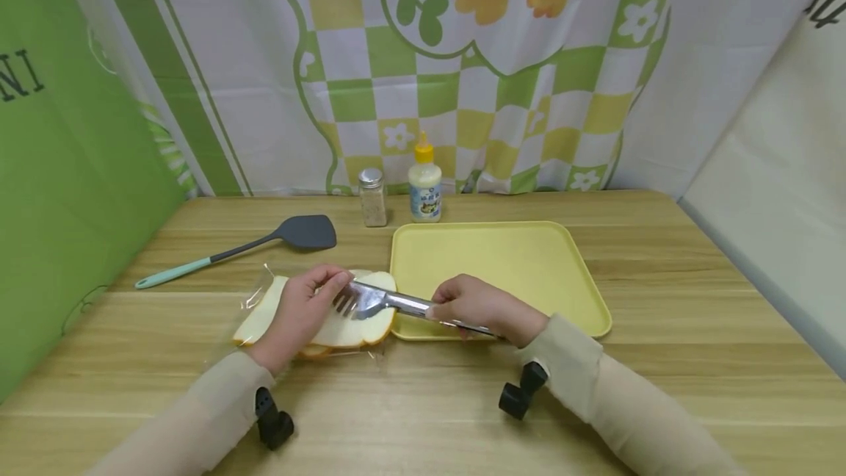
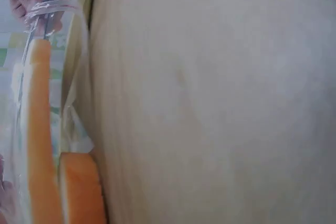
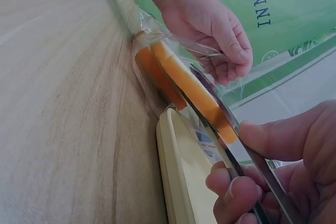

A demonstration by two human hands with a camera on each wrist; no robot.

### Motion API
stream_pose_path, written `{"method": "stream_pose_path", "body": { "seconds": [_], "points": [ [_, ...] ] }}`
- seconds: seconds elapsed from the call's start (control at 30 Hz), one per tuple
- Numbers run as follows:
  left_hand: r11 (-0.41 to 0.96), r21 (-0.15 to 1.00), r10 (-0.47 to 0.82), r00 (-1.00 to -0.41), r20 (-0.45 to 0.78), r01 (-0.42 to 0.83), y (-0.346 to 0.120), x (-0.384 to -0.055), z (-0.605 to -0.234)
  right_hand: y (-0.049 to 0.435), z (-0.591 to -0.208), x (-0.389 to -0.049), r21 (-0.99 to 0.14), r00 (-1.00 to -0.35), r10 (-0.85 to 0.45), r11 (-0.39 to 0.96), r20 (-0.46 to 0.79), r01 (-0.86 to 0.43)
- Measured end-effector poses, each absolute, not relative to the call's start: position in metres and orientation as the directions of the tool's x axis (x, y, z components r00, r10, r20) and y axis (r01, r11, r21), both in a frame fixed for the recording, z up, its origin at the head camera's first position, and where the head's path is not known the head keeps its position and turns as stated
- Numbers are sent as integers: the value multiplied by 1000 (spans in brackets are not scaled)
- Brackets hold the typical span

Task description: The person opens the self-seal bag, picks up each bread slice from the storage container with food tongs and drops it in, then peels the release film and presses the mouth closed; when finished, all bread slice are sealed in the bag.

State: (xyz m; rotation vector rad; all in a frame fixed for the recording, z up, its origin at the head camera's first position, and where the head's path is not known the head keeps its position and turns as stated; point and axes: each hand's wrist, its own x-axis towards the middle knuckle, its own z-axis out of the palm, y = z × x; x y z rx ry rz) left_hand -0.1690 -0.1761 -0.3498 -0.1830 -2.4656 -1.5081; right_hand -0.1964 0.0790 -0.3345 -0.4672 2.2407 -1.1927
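My right hand (image 1: pixel 476 307) grips a pair of metal tongs (image 1: pixel 411 305) by its arms, thumb on one side and fingers on the other. One slotted end lies over the top slice of bread (image 1: pixel 370 330); in the right wrist view the tongs' two arms straddle that slice (image 3: pixel 191 85). Below it a second slice (image 3: pixel 156 77) sits in a clear plastic bag (image 3: pixel 151 31). My left hand (image 1: pixel 305 308) is over the bread, beside the tongs' tip, its curled fingers pinching the bag's film. The bag's exact edge is hard to make out.
A yellow tray (image 1: pixel 489 259) lies right of the bread, under the tongs. Behind stand a shaker (image 1: pixel 373 200) with a metal lid and a squeeze bottle (image 1: pixel 425 193) with a yellow cap. At the left lies a spatula (image 1: pixel 307 232). Curtains (image 1: pixel 436 94) surround the wooden table.
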Motion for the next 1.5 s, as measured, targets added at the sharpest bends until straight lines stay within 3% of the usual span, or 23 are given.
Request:
{"method": "stream_pose_path", "body": {
  "seconds": [0.23, 0.47, 0.73, 0.93, 1.2, 1.5],
  "points": [
    [365, 906, -43, -968, 246, 214, -175, -170, -346, 77, -338, -197, -865, -765, -553, 501, -329, 10],
    [445, 849, 17, -951, 308, 283, -173, -167, -347, 73, -342, -195, -867, -780, -525, 497, -340, 43],
    [417, 871, 50, -963, 265, 261, -164, -168, -345, 55, -342, -193, -869, -786, -526, 495, -325, 28],
    [414, 879, -23, -963, 270, 237, -159, -166, -344, 38, -344, -190, -862, -779, -533, 507, -331, 19],
    [518, 797, -49, -919, 390, 311, -156, -167, -343, 20, -342, -191, -868, -765, -549, 496, -336, 25],
    [454, 860, -109, -944, 312, 232, -171, -172, -339, 16, -340, -191, -860, -753, -555, 509, -352, 27]
  ]
}}
